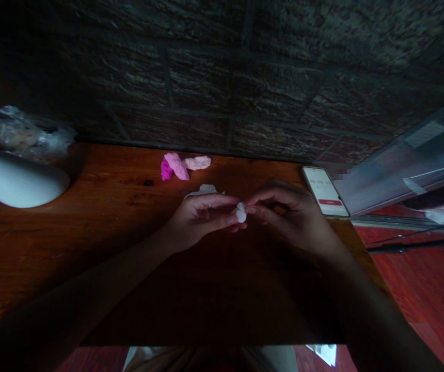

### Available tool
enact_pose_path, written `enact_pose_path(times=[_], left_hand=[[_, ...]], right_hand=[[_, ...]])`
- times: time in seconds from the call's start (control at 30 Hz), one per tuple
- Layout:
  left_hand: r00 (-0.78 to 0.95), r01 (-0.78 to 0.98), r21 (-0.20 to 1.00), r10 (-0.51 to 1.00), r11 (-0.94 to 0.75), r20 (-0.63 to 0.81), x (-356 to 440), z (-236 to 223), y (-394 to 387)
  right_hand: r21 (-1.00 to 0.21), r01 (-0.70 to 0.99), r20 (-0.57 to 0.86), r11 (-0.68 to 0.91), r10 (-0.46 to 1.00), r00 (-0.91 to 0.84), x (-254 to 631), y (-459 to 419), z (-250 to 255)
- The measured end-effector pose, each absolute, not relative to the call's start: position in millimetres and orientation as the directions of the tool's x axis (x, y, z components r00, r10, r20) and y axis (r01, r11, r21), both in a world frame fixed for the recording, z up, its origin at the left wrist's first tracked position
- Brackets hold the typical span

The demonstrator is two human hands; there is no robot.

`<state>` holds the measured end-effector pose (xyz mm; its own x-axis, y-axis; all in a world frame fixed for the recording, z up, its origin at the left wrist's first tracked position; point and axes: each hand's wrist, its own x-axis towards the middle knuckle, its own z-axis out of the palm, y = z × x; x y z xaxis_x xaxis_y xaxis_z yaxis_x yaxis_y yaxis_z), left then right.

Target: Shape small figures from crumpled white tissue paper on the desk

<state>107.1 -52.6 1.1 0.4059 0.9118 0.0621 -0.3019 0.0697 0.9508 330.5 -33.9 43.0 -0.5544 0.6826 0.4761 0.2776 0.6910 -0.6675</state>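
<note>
Between my two hands, above the wooden table, is a small white lump of what looks like modelling clay, rounded below with a smaller knob on top. My left hand pinches it between thumb and fingers; a ring shows on one finger. Thumb and forefinger of my right hand are closed at the lump's upper right side, touching it. Behind my left hand lies a flat white piece, partly covered by the fingers. Farther back rest soft pink lumps in magenta, pink and pale pink.
A phone with a lit screen lies at the table's right end. On the left are a white rounded object with a cable and a crumpled clear plastic bag. A dark brick wall borders the wooden table behind.
</note>
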Motion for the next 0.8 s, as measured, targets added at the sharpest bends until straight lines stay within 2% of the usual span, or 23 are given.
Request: enact_pose_path(times=[0.2, 0.3, 0.53, 0.8], left_hand=[[0.388, -0.311, 0.948, 0.919, 0.066, 0.064, 108.5, -0.3, -52.6], [0.392, -0.335, 0.940, 0.917, 0.063, 0.078, 109.1, -0.9, -52.5], [0.326, -0.289, 0.957, 0.941, 0.008, 0.091, 107.5, -1.9, -50.4], [0.260, -0.309, 0.951, 0.961, -0.006, 0.090, 107.1, -5.8, -47.1]], right_hand=[[-0.657, 0.294, 0.470, 0.694, 0.682, -0.560, 329.0, -34.2, 44.0], [-0.695, 0.269, 0.459, 0.667, 0.699, -0.548, 329.0, -35.3, 43.0], [-0.917, 0.147, 0.267, 0.371, 0.843, -0.467, 329.3, -32.6, 35.1], [-0.975, 0.062, 0.171, 0.212, 0.903, -0.395, 320.1, -30.7, 23.2]])
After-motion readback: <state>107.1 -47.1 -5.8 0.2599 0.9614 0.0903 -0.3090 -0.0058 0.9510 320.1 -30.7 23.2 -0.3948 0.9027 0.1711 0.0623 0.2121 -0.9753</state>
